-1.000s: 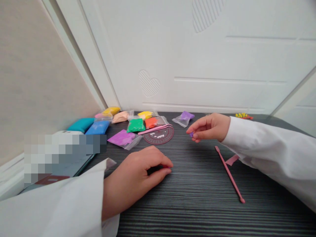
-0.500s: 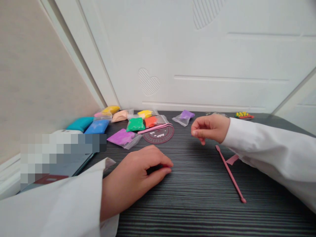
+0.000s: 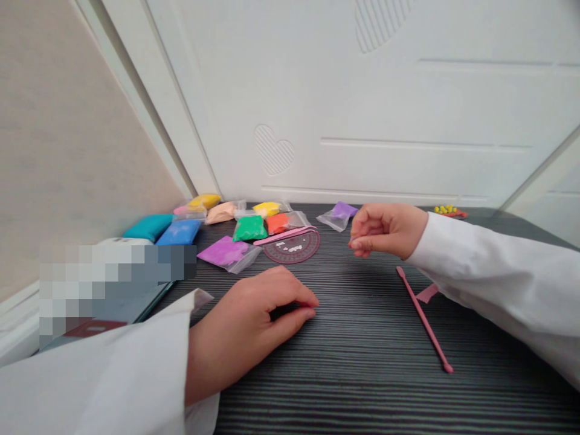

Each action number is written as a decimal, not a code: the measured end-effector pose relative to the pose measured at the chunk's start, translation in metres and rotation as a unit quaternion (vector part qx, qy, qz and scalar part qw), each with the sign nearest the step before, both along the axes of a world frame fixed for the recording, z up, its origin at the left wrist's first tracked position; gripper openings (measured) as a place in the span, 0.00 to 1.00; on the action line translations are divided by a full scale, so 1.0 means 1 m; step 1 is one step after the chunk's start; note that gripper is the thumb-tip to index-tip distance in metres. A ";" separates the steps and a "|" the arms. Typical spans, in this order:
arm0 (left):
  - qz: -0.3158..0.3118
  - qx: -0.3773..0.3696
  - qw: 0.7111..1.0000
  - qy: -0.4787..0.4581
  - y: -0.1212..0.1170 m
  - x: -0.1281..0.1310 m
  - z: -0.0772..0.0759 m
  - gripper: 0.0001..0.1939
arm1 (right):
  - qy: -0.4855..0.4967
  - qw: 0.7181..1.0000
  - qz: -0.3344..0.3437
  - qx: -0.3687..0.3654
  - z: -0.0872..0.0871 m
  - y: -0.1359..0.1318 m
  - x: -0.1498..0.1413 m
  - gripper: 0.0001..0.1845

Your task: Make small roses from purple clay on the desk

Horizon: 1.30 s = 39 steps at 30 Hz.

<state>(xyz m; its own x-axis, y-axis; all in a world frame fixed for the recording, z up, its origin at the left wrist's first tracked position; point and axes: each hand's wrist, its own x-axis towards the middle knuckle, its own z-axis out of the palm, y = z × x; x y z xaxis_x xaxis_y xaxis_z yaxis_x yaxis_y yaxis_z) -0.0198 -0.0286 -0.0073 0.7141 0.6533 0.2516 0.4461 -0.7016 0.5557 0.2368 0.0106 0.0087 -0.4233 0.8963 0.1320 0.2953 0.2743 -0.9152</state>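
Observation:
My left hand (image 3: 254, 326) rests on the dark ribbed table, its thumb and index finger brought together at the tips. Whatever may be between them is too small to make out. Above the table on the right, my right hand (image 3: 387, 231) holds its fingers curled in a pinch; anything in it is tiny or hidden. Just behind it lies a clear bag with purple clay (image 3: 343, 211). A pink double-ended modelling tool (image 3: 423, 320) lies below the right hand, beside a pink flat piece (image 3: 427, 293) partly under the sleeve.
A dark semicircular protractor (image 3: 310, 249) with small white bits and pink tweezers (image 3: 283, 235) lie mid-table. Bags of clay, including green (image 3: 250, 228), violet (image 3: 222, 251) and blue (image 3: 179, 232), cluster left. Small yellow-topped red pieces (image 3: 448, 211) are far right. A white panel rises behind.
My right hand has lifted slightly and its lower fingers have curled in more. A small purple spot at its fingertips no longer shows. My left hand stays in place.

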 end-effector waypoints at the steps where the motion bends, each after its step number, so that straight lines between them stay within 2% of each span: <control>1: 0.000 0.000 1.000 0.001 0.000 0.000 0.000 0.05 | 0.005 1.000 -0.001 -0.007 0.000 0.000 -0.001 0.14; 6: 0.002 -0.003 1.000 0.003 0.000 0.000 0.000 0.05 | 0.018 1.000 -0.002 -0.021 -0.003 -0.001 -0.002 0.16; 13: 0.003 -0.001 1.000 0.000 0.000 0.000 0.000 0.05 | 0.014 1.000 -0.015 0.003 -0.004 -0.004 -0.002 0.18; 20: -0.002 -0.007 1.000 0.006 0.000 0.000 0.001 0.05 | -0.096 0.993 -0.037 0.048 0.001 -0.002 -0.001 0.14; 23: -0.001 -0.003 1.000 0.006 0.000 0.000 0.002 0.05 | -0.178 0.976 -0.074 0.098 0.006 -0.002 0.002 0.12; 26: 0.002 -0.001 1.000 0.005 0.000 0.000 0.003 0.05 | -0.266 0.947 -0.106 0.147 0.013 -0.004 0.003 0.10; 32: 0.000 -0.006 1.000 0.006 -0.001 0.001 0.003 0.05 | -0.374 0.896 -0.108 0.213 0.012 -0.007 0.003 0.06; 39: -0.002 -0.006 1.000 0.010 0.000 0.001 0.002 0.05 | -0.401 0.884 -0.085 0.227 0.004 -0.004 0.007 0.15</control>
<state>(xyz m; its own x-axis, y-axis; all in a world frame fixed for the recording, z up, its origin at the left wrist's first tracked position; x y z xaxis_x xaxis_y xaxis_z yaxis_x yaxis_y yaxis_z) -0.0185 -0.0283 -0.0054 0.7217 0.6527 0.2305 0.4535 -0.6974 0.5549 0.2439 0.0070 0.0131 -0.4089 0.8873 0.2131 0.8706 0.4493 -0.2004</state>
